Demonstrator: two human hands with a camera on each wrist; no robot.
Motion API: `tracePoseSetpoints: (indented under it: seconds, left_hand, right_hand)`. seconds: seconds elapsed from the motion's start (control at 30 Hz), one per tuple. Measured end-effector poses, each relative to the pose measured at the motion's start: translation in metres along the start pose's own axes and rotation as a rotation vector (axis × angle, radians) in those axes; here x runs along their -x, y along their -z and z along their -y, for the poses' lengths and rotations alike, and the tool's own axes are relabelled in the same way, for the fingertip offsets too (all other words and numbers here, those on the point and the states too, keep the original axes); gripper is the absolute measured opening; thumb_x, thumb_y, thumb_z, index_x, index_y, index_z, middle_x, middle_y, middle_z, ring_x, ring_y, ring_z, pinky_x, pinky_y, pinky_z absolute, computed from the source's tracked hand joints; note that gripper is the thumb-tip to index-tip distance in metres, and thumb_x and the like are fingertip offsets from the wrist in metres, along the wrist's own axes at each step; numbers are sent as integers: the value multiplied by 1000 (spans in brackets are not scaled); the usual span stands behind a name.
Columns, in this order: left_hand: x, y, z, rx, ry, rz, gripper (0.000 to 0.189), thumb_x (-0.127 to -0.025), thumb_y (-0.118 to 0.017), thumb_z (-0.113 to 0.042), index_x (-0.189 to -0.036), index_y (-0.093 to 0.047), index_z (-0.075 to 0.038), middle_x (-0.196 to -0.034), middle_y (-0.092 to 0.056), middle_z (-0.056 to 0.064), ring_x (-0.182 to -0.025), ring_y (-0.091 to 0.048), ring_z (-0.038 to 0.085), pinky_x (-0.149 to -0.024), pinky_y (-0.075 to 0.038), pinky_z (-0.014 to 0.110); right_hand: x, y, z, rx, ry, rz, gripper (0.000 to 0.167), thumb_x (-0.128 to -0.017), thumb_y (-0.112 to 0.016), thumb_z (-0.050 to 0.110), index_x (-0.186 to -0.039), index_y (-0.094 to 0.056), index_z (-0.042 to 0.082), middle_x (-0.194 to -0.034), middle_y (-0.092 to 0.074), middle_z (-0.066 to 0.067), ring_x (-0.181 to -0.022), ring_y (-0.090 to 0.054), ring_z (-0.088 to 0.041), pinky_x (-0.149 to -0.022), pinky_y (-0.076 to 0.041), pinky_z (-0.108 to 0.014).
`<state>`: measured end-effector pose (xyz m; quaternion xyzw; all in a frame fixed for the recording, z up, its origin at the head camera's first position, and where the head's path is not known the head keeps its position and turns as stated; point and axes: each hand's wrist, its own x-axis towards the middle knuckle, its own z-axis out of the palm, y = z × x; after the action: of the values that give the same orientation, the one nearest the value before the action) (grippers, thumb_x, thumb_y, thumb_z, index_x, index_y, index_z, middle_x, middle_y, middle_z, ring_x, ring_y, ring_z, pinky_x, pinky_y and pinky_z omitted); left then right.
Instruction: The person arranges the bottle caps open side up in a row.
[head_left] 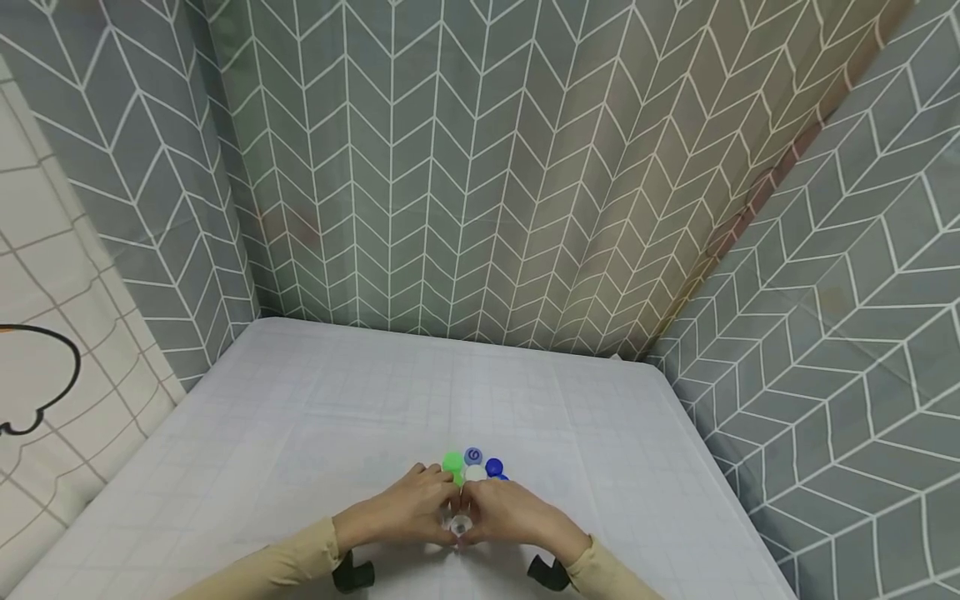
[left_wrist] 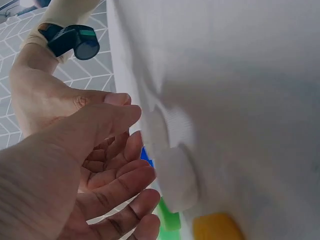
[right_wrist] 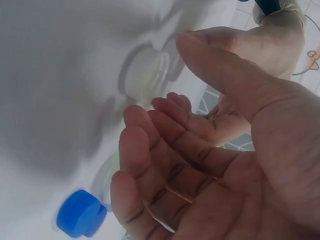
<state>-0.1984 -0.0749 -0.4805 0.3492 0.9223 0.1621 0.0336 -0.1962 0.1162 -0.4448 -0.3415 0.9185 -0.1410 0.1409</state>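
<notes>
My left hand [head_left: 408, 507] and right hand [head_left: 516, 512] come together at the table's near side, their thumb tips close to each other. Between the palms lies a small clear cap-like piece [head_left: 461, 525], which neither hand visibly grips. From the right wrist view, a translucent white cap [right_wrist: 146, 74] lies on the cloth near the right thumb, apart from it. The fingers of both hands are loosely bent with nothing held. Beyond the fingertips are green caps [head_left: 453, 462], a white cap [head_left: 476, 472], a blue cap [head_left: 493, 467] and a blue-grey cap with a swirl [head_left: 472, 456].
An orange cap [left_wrist: 218, 228] and a whitish cap [left_wrist: 177, 180] lie beside the left fingers. Near the right fingertips is another blue cap [right_wrist: 80, 213]. A white cloth covers the table [head_left: 420, 383]; patterned grey curtains [head_left: 450, 167] stand behind it and at the sides.
</notes>
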Motion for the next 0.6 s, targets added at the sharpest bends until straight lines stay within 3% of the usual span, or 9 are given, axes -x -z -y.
tracePoseSetpoints:
  seconds: [0.17, 0.33, 0.6]
  left_hand:
    - [0, 8, 3, 85, 5, -11, 32, -75, -77, -47, -97, -66, -25, -92, -56, -17, -85, -45, 1, -79, -37, 29]
    - [-1, 18, 6, 142, -12, -75, 26, -82, -73, -40, -98, -67, -21, -93, -59, -14, -87, -50, 4, -82, -40, 31]
    - [-8, 31, 12, 187, -9, -152, 15, -87, -70, -26, -99, -66, -17, -95, -63, -8, -87, -57, 10, -78, -47, 28]
  right_hand:
    - [1, 7, -4, -28, 40, -59, 35, -78, -79, 39, -101, -66, 16, -87, -65, 12, -70, -53, 3, -62, -44, -15]
    - [-2, 14, -7, -30, 63, -127, 31, -82, -76, 36, -102, -66, 13, -85, -67, 8, -75, -59, -2, -66, -45, -17]
    - [-10, 24, -9, -13, 57, -219, 27, -82, -78, 27, -102, -67, 13, -84, -66, 3, -71, -54, -1, -61, -43, -16]
